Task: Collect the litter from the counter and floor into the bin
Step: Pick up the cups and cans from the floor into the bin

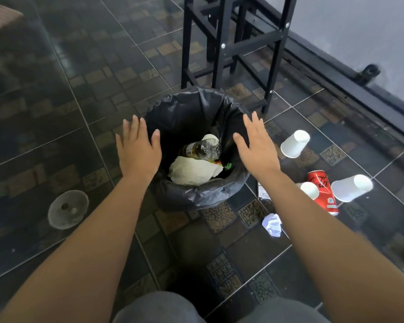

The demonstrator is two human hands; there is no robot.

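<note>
Closest to the person, just in front of the bin (196, 199) and a bit to its right, a scrunched white paper (272, 225) lies on the floor. To the left of the bin, about as close, sits a clear round dish (68, 209).

A little farther, to the right of the bin, lies most of the litter. A red can (323, 193) is on its side, and its long way runs nearly straight away from the person. One white cup (310, 190) touches its bin side and another white cup (351, 187) lies on its other side. A small flat packet (264, 193) lies right beside the bin.

Above the bin are both hands. The left hand (138, 152) is over the left rim and the right hand (258, 150) is over the right rim. Both are spread flat with straight fingers and hold nothing. Inside the bin are a clear bottle (202, 149) and some white paper (194, 172).

Farther right of the bin lies a third white cup (294, 144). Behind the bin stands a black frame (224, 43).

Most of the litter is to the right of the bin, so the right hand is nearer to it. The left hand is nearer to the dish.
</note>
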